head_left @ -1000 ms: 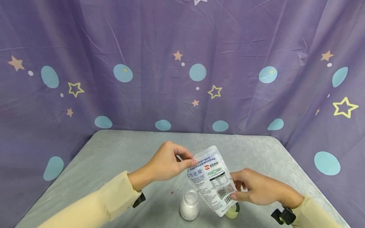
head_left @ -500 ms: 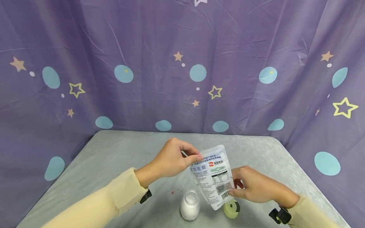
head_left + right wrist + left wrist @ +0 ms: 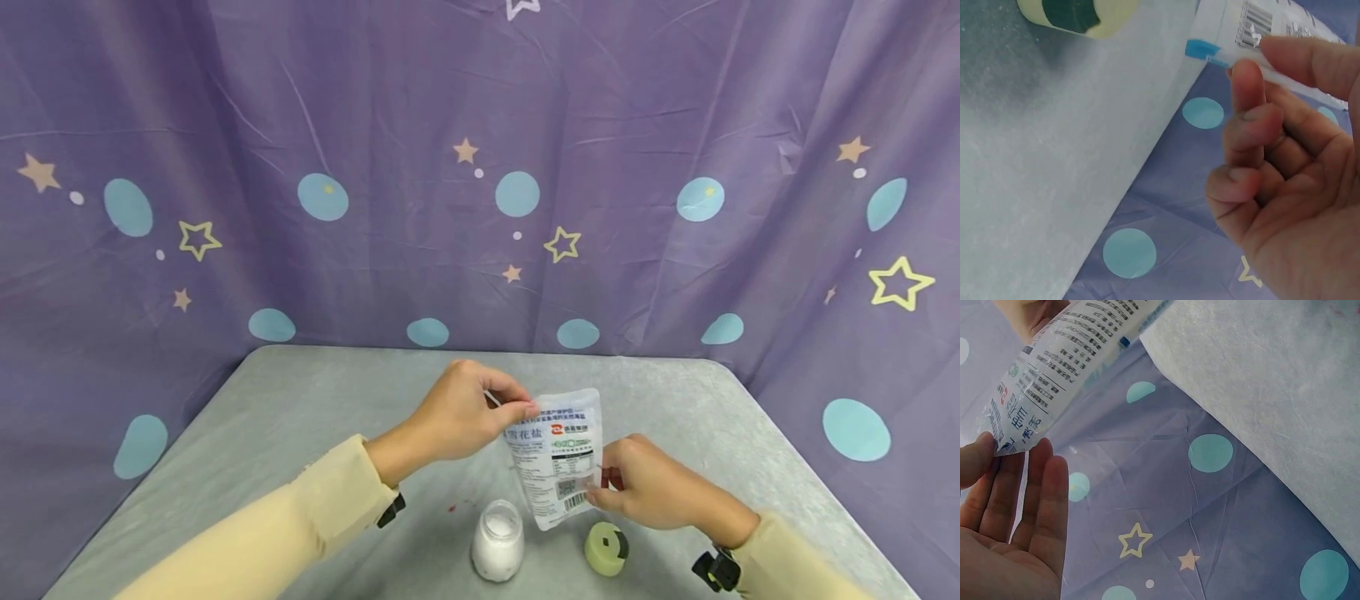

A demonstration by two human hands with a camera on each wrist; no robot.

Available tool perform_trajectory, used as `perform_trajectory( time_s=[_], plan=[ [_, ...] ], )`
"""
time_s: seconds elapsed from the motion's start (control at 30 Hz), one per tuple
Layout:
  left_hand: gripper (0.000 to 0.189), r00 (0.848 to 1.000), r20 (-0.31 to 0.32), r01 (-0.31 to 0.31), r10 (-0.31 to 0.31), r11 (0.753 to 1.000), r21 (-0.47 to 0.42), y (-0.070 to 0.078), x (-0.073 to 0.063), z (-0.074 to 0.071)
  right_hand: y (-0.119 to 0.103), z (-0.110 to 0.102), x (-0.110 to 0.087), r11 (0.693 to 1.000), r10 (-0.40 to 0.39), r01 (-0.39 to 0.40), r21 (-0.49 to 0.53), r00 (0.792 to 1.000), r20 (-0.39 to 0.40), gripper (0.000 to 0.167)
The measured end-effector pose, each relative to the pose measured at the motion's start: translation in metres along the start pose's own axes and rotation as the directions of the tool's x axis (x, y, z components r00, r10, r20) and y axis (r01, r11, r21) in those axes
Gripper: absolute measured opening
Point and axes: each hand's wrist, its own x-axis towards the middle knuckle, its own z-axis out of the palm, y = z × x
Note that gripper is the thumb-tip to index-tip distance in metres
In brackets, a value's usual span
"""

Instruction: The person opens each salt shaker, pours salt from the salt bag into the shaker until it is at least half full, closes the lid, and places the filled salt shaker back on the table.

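A white printed salt pouch [image 3: 558,458] is held up over the table, slightly tilted, its printed side toward me in the head view. My left hand [image 3: 472,412] pinches its upper left corner between thumb and fingers; the left wrist view shows the thumb against the pouch [image 3: 1079,353]. Lower down, my right hand [image 3: 656,483] pinches the right edge near the barcode. Below the pouch's lower left side stands an open glass jar [image 3: 497,546] with white contents. A pale green round lid [image 3: 606,550] with a dark patch lies to the jar's right, below my right hand.
The grey-white table [image 3: 337,400] extends back to a purple curtain [image 3: 405,167] with stars and blue dots. Small red marks [image 3: 452,507] show on the tabletop left of the jar. Both wrists carry dark straps [image 3: 718,569].
The pouch has turned more upright, its lower end moving up and left. My left hand has shifted right and slightly up, my right hand left. The lid, partly covered before, now shows fully.
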Motion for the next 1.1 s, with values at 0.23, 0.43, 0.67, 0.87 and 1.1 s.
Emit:
perform_trajectory(
  time_s=[0.23, 0.43, 0.67, 0.87, 1.1],
  plan=[
    [0.004, 1.0, 0.018, -0.009, 0.009, 0.999, 0.038, -0.002, 0.005, 0.0, 0.004, 0.009, 0.006, 1.0, 0.011, -0.011, -0.005, 0.999, -0.051, 0.015],
    [0.006, 1.0, 0.014, 0.006, -0.006, 0.999, 0.054, -0.003, 0.01, 0.001, 0.008, 0.015, 0.013, 1.0, 0.022, -0.022, -0.007, 0.996, -0.089, 0.022],
    [0.006, 1.0, 0.019, -0.011, 0.009, 0.995, 0.104, -0.005, 0.018, 0.003, 0.013, 0.022, 0.02, 0.999, 0.044, -0.048, -0.025, 0.99, -0.135, 0.03],
    [0.005, 1.0, 0.007, -0.03, 0.029, 0.984, 0.174, -0.009, 0.024, 0.006, 0.018, 0.028, 0.027, 0.996, 0.084, -0.085, -0.004, 0.986, -0.144, 0.037],
    [0.005, 1.0, -0.003, -0.012, 0.013, 0.974, 0.226, -0.015, 0.029, 0.011, 0.022, 0.033, 0.032, 0.992, 0.124, -0.126, -0.005, 0.981, -0.146, 0.042]
  ],
)
